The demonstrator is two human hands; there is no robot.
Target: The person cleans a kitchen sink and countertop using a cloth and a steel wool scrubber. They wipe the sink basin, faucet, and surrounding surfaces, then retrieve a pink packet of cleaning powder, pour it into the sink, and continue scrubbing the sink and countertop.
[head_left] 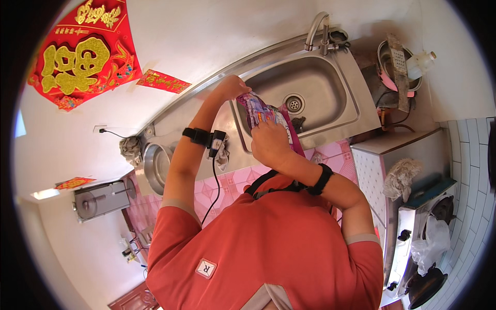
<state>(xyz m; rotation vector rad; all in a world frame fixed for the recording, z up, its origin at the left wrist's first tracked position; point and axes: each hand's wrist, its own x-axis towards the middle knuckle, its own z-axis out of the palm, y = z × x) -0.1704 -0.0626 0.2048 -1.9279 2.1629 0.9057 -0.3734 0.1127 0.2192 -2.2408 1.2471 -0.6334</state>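
A purple printed plastic bag (264, 109) is stretched between my two hands over the left part of the stainless steel sink (321, 73). My left hand (233, 88) holds its far upper end beside the sink's left rim. Closer to my body, my right hand (272, 141) is closed in a fist around the bag's middle. The lower end (295, 141) hangs past that hand towards the sink's front edge. Whatever the bag contains is hidden. A dark wet-looking clump (298, 123) lies in the basin next to the bag, near the drain (294, 104).
A faucet (323, 33) rises behind the basin. On the left counter are a crumpled cloth (223, 155) and a metal basin (157, 168). A pot with a grater (398, 62) stands at right, above a cabinet (370, 166) and a gas stove (410, 240). A cable hangs from my left wrist.
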